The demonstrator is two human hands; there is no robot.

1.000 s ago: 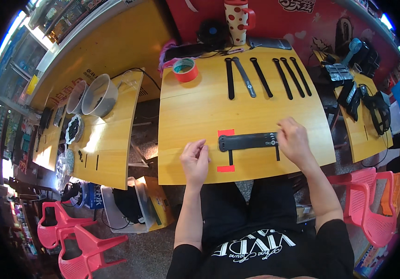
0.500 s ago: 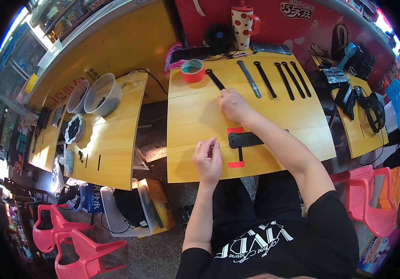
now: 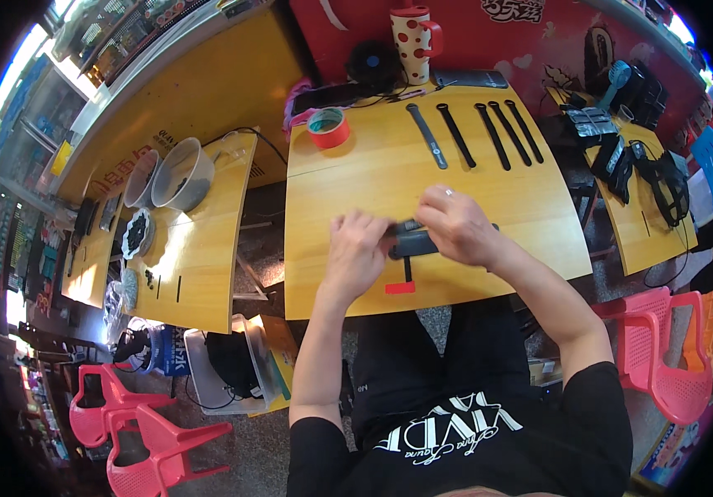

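Note:
A short length of black strap (image 3: pixel 407 225) stretches between my two hands above the near middle of the table. My right hand (image 3: pixel 461 225) is closed on one end of it. My left hand (image 3: pixel 358 248), a little blurred, has its fingers closed at the strap's other end. Just below the strap lies a wider dark band (image 3: pixel 414 243), partly covered by my hands. A red tape strip (image 3: pixel 400 288) with a thin black line running up from it marks the table. Farther off, a grey strap (image 3: pixel 428 137) and several black straps (image 3: pixel 456 137) lie side by side.
A red tape roll (image 3: pixel 328 128) sits at the table's far left, and a spotted tumbler (image 3: pixel 412 48) stands at the back beside a small black fan (image 3: pixel 374 66). Plastic tubs (image 3: pixel 184 176) stand on the left table (image 3: pixel 199 282). Pink chairs (image 3: pixel 646 340) flank me.
My right hand has brought a black strap from the far left of the row toward me. My left hand has moved up to meet it. The view has shifted slightly.

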